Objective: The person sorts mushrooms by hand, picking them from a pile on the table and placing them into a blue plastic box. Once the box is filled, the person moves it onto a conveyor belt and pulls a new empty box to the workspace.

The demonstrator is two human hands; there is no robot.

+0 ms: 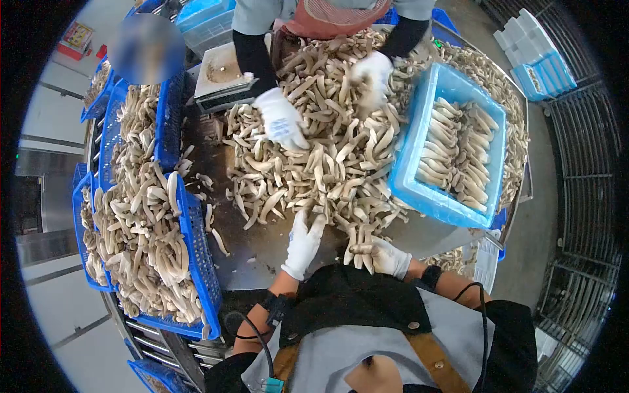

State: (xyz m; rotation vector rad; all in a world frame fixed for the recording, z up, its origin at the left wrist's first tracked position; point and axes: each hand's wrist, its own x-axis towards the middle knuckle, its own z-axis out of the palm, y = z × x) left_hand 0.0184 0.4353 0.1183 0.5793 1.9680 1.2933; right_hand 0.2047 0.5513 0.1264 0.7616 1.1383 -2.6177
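A big heap of pale, brown-capped mushrooms point(327, 157) covers the middle of the metal table. My left hand point(304, 242), in a white glove, touches the heap's near edge; its fingertips are on a mushroom there. My right hand point(388, 257), also gloved in white, holds several mushrooms point(359, 245) side by side near the table's front edge. To the right of the heap stands a blue foam box point(404, 177) with mushrooms laid in neat rows inside.
Across the table a co-worker's gloved hands point(282, 120) reach into the heap. A scale point(226, 75) sits at the back left. Blue baskets point(196, 255) full of mushrooms line the left side. More foam boxes point(544, 75) are stacked at the far right.
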